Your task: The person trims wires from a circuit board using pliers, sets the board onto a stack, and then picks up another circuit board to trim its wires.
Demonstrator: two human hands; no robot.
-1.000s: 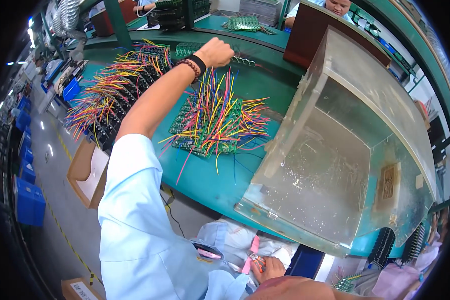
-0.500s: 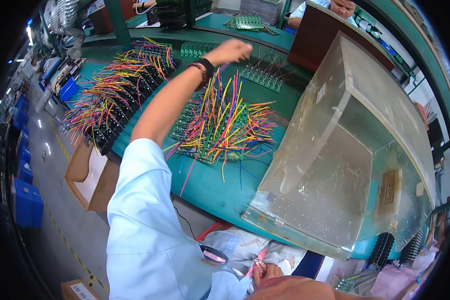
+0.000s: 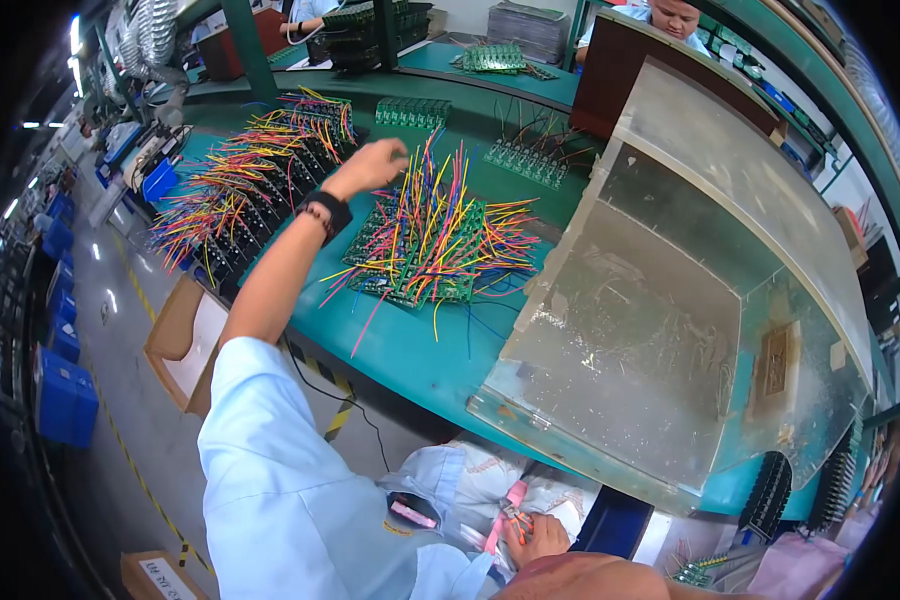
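Observation:
My left hand (image 3: 372, 166) is over the far left side of a heap of green circuit boards (image 3: 400, 290) with red, yellow and blue wires (image 3: 455, 215) standing up from them. Its fingers are loosely bent and apart, and nothing shows between them; it is close to the upright wire ends. A dark band is round that wrist. Low in my lap, my right hand (image 3: 540, 540) is closed round small pliers (image 3: 516, 520) with orange-red handles. Something pink, like a strap, lies against them. Part of the right hand is hidden at the lower edge.
A row of black racks (image 3: 270, 195) bristling with wires stands at left. More green boards (image 3: 525, 160) lie at the back. A large clear-walled box (image 3: 610, 390) fills the right side of the green table (image 3: 390, 350). A cardboard box (image 3: 185, 345) sits below; a person works opposite.
My left hand has moved left and nearer from beyond the wires, and its fingers look looser. My right hand stays in my lap with the pliers. The whole view has shifted slightly.

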